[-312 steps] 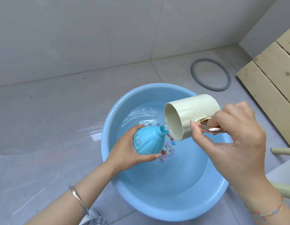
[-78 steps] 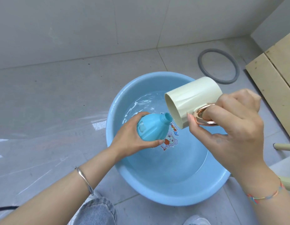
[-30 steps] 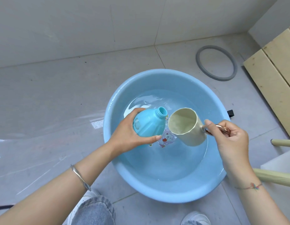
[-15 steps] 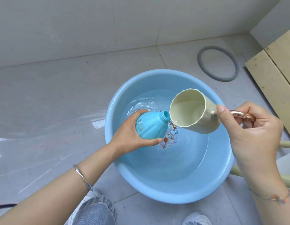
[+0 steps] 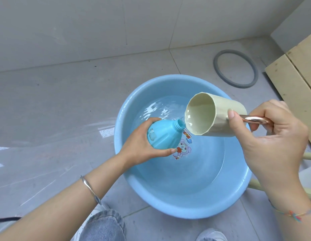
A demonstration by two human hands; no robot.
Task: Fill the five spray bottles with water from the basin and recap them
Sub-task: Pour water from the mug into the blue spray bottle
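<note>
Fingers [image 5: 166, 151] of L hand [image 5: 139, 143] wrap the uncapped blue bottle [image 5: 161, 134], tilted over the basin [image 5: 186, 212]. R hand [image 5: 273, 141] grips the cup [image 5: 219, 117] by its handle. Cup has tipped since 0.5 s ago, lip at the neck, thin stream probably running in. Refill under way; recap pending.

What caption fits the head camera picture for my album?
The right hand tips cream cup toward blue bottle, gripped by left hand over the basin.

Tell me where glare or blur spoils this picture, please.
Head view: white glare on the water in the basin and on the floor left of it; light is soft, without hard shadows; bottle and cup look sharp.
</note>
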